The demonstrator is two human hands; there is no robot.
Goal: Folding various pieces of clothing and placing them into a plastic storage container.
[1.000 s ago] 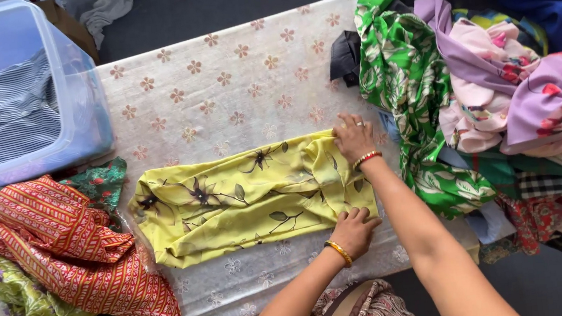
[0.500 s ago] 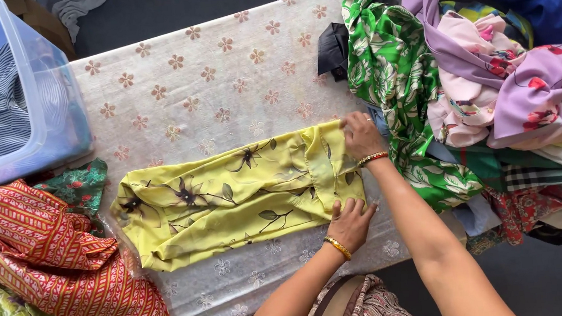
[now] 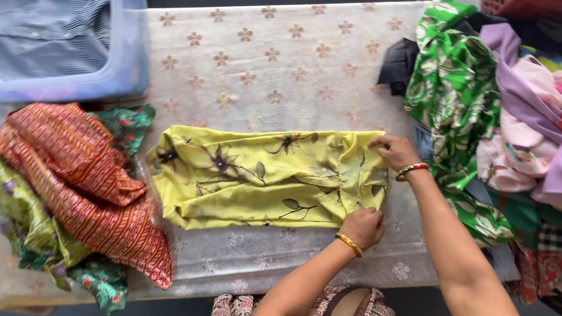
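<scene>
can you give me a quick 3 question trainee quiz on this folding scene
1. True or false: both hands grip the yellow cloth at its right end.
2. What lies left of the yellow cloth? A) red patterned cloth B) a book C) a plate
3. What holds the striped cloth at the top left?

Key:
1. True: left hand and right hand pinch that end.
2. A, the red patterned cloth.
3. The blue bin, holding the striped cloth.

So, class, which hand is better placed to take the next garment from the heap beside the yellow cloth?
Right, probably. The right hand sits at the far corner of the yellow cloth, next to the green patterned garment on the heap. The left hand holds the near corner, farther away.
</scene>
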